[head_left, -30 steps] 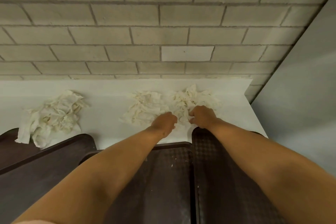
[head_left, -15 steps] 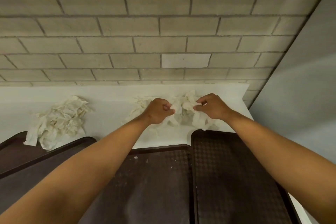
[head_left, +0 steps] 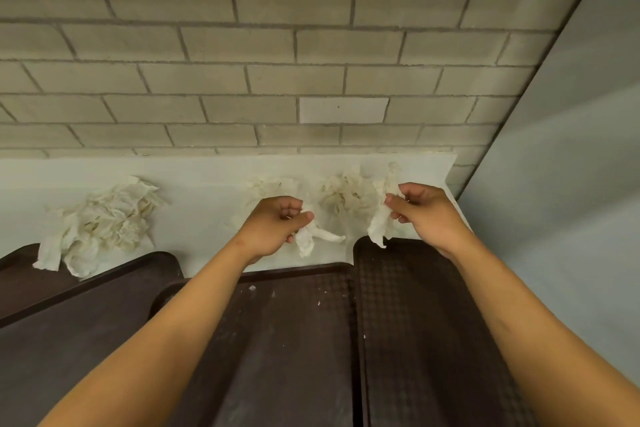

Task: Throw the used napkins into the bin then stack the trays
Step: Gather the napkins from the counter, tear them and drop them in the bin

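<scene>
My left hand grips a crumpled white napkin that hangs below its fingers. My right hand pinches another napkin whose end dangles over the right tray's far edge. Between and behind the hands lies a stained napkin heap on the white counter. A second heap lies at the left, partly on the far-left tray. Three dark brown trays lie side by side nearest me: left, middle, right. No bin is in view.
A grey brick wall rises right behind the counter. A pale flat panel closes off the right side. Small white crumbs dot the middle tray.
Both hands went from pressing into the middle napkin heap to lifting pieces out of it. They have drawn apart, each with a napkin in its fingers.
</scene>
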`<control>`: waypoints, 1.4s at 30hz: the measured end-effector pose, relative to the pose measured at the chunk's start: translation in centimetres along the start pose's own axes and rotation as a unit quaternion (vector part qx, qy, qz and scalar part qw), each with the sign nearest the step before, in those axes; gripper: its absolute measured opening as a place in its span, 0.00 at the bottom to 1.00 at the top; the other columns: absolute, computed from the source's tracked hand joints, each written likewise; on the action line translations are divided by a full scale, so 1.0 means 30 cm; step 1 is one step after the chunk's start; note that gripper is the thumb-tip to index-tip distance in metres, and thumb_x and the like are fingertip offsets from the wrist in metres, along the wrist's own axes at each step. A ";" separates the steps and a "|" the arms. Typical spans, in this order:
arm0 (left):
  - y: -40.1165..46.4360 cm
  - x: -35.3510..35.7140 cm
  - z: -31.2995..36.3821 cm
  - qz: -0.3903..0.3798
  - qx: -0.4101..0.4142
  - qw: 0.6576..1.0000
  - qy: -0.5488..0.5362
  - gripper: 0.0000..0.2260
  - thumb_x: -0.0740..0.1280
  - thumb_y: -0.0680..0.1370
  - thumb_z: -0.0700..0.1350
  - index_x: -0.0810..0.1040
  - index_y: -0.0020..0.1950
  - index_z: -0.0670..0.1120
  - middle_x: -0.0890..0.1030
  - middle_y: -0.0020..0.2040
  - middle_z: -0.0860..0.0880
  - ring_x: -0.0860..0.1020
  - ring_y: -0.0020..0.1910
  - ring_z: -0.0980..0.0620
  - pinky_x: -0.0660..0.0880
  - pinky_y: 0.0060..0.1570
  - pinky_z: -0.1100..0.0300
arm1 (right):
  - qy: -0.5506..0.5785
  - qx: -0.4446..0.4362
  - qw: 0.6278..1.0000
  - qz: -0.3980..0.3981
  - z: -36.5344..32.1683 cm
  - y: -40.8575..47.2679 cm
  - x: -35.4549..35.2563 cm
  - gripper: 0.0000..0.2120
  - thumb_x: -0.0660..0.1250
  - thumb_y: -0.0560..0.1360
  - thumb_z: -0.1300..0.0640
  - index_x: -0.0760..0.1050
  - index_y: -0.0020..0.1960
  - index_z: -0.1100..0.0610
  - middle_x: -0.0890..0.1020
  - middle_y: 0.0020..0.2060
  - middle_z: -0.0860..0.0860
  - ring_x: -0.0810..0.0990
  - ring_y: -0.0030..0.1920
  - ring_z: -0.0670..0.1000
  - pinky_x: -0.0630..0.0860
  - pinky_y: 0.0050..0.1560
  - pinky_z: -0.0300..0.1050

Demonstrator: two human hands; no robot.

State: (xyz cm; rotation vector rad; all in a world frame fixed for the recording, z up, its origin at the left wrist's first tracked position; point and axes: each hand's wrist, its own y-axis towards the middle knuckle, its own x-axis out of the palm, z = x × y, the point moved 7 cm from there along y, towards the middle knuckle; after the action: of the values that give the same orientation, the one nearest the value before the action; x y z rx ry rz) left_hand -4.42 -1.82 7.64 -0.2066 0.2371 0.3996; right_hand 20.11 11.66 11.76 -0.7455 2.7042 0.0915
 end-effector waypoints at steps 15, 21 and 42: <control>-0.267 0.177 -0.235 -0.077 -0.078 0.974 -0.198 0.04 0.69 0.79 0.40 0.83 0.52 0.44 0.86 0.47 0.43 0.82 0.45 0.49 0.78 0.49 0.53 | 0.101 0.116 0.988 -0.011 0.287 -0.364 0.187 0.05 0.69 0.80 0.59 0.84 0.53 0.56 0.86 0.43 0.53 0.81 0.40 0.47 0.77 0.46 0.44; -0.350 0.242 -0.255 -0.088 -0.090 0.969 -0.210 0.05 0.68 0.80 0.40 0.82 0.53 0.43 0.86 0.48 0.42 0.83 0.47 0.48 0.78 0.51 0.53 | 0.094 0.136 0.986 -0.013 0.328 -0.477 0.154 0.06 0.69 0.80 0.58 0.84 0.53 0.56 0.86 0.43 0.53 0.81 0.42 0.48 0.78 0.48 0.44; -0.942 0.807 -0.114 -0.037 -0.071 0.973 -0.218 0.05 0.69 0.77 0.43 0.85 0.45 0.49 0.84 0.41 0.44 0.80 0.39 0.51 0.78 0.44 0.58 | 0.154 0.093 0.983 -0.023 0.478 -1.094 -0.364 0.05 0.69 0.79 0.60 0.84 0.51 0.55 0.87 0.43 0.54 0.82 0.40 0.48 0.80 0.46 0.40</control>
State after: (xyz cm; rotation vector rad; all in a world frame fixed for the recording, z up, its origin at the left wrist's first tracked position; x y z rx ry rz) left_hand 28.08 -19.45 2.19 -0.2613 -0.2315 0.3779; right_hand 49.90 -9.14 2.76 -0.8213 2.9273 -0.3082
